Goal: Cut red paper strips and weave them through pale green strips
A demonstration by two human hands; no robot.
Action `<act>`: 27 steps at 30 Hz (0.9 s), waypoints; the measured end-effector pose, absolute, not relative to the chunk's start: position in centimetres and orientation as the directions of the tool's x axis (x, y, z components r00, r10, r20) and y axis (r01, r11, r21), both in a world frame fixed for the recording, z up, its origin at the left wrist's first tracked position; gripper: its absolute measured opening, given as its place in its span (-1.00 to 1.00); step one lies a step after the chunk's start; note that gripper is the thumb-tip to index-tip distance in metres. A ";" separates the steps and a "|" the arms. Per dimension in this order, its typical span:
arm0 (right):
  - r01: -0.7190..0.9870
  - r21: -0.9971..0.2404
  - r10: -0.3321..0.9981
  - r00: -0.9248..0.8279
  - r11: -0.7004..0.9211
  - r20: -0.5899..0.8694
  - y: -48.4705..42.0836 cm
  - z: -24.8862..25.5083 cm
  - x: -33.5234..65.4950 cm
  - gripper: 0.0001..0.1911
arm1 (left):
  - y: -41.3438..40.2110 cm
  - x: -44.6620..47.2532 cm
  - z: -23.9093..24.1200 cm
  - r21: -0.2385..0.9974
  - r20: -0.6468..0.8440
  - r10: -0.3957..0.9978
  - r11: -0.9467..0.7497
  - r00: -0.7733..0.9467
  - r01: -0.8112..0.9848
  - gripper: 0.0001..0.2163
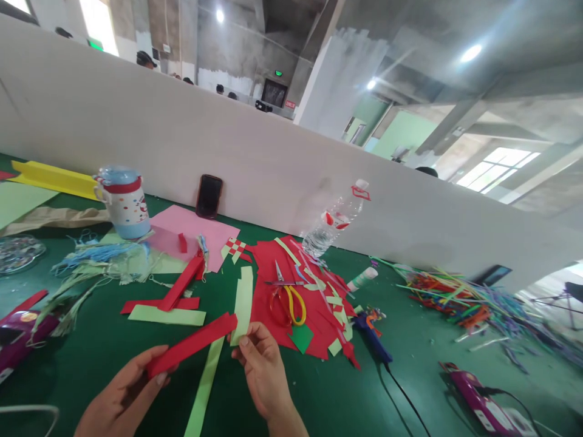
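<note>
My left hand (130,388) pinches the lower end of a red paper strip (194,346), which slants up to the right. In my right hand (262,367), thumb and fingers hold a pale green paper strip (243,297) nearly upright. The red strip's far end meets the green one just left of my right fingers; whether they are joined I cannot tell. Beneath, a long pale green strip (206,388) lies on the table. Behind my hands, another green strip (167,315) lies with red strips (183,282). Scissors (289,300) with red and yellow handles rest on red paper (264,261).
A blue glue gun (373,337) with a cord lies right of the red paper. A plastic bottle (334,221), a phone (209,196) and a blue-white cup (125,203) stand along the partition (255,164). Purple devices (483,400) and a pile of coloured strips (460,297) lie at the right.
</note>
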State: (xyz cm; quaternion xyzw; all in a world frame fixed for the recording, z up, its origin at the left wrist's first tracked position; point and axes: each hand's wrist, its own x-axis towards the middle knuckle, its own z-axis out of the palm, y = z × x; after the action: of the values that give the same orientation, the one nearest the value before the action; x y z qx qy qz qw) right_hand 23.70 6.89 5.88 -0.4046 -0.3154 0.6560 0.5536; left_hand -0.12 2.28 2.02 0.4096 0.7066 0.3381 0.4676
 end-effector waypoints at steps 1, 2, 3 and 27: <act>-0.440 -0.880 0.984 -0.064 -0.178 -0.167 6.9 5.8 23.7 -0.66 | 2.3 -0.1 2.1 0.857 -0.365 0.902 0.422 -0.231 0.294 -0.35; -0.408 -0.898 0.986 -0.070 -0.166 -0.151 6.9 5.7 23.7 -0.66 | 2.3 0.0 2.2 0.854 -0.342 0.910 0.406 -0.236 0.325 -0.37; -0.376 -0.914 0.988 -0.077 -0.154 -0.135 6.9 5.7 23.7 -0.66 | 2.4 0.2 2.4 0.851 -0.316 0.918 0.386 -0.241 0.354 -0.39; 0.356 -0.905 0.899 -0.434 0.233 0.062 4.7 8.0 21.8 -0.85 | 2.5 5.0 5.9 0.839 -0.323 0.946 0.267 -0.038 -0.474 -0.59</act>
State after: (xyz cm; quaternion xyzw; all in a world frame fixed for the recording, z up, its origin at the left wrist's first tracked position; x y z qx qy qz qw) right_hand 21.85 4.72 8.04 -0.4341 -0.7225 0.4414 0.3078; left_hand 5.03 2.50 5.94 0.2535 0.4657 0.5497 0.6455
